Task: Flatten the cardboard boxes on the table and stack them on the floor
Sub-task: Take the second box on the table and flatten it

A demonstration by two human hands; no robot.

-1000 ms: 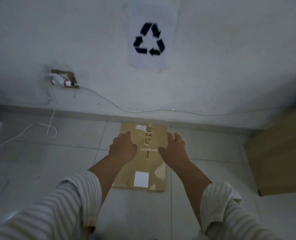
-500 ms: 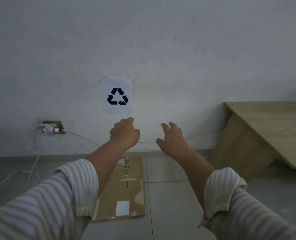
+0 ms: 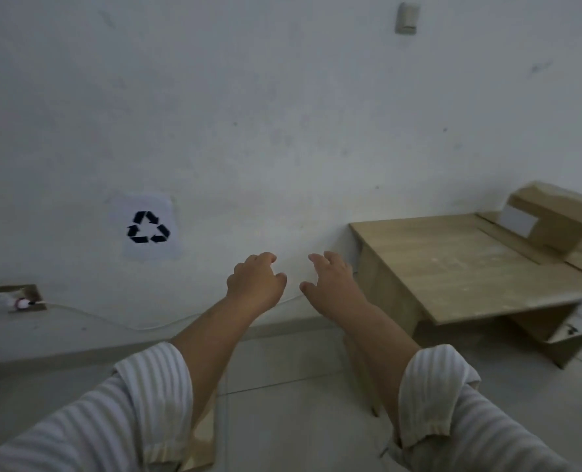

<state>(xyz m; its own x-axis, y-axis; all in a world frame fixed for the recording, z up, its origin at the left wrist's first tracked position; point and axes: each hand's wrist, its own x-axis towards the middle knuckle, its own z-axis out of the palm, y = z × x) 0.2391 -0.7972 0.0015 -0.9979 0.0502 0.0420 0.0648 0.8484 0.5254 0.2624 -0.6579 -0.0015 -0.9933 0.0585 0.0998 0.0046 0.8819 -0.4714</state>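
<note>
1. Out in front of the person, both arms reach forward at about the same height, with the striped sleeves point(image 3: 153, 396) pushed up to the elbows.
2. The left hand point(image 3: 255, 281) hangs in the air with its fingers loosely curled and the thumb apart from them; it grips nothing.
3. The right hand point(image 3: 330, 281) is just beside it, palm down, fingers spread a little and slack, also empty.
4. Down on the tiled floor point(image 3: 282, 420), a flattened cardboard box point(image 3: 202, 437) lies mostly hidden under the left forearm; only a tan strip of it shows, so I can't say how many sheets are there.
5. Over to the right stands a low wooden table point(image 3: 459, 267), its near corner close to the right hand.
6. At the far end of that table sits a cardboard box point(image 3: 551, 216) not yet flattened, with a white label on its side; it seems to rest on more cardboard, though the edge of the view cuts it off.
7. On the wall point(image 3: 282, 114) behind, a paper sheet with a black recycling sign point(image 3: 148, 228) is stuck to the left of the hands, and lower left a socket point(image 3: 18, 298) has a white cable running along the wall.
</note>
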